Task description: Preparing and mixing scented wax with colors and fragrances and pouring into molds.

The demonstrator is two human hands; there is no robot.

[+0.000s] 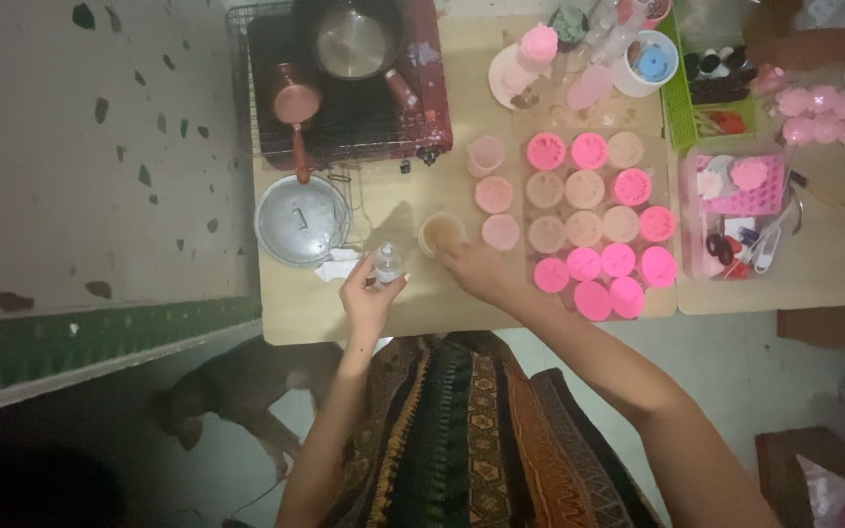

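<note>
Just below the middle of the frame, the left hand (369,293) holds a small clear bottle (387,262) upright in its curled fingers, close above the near edge of the pale wooden table (393,315). Right beside it, the right hand (476,269) reaches to a small cup of yellowish liquid (440,233), its fingers touching the cup's lower right side, though how tightly they close I cannot tell. To the right lie rows of pink and tan round moulds (589,230), while a round metal lid (301,221) sits left of the bottle below a red stove (352,83) at the upper middle.
</note>
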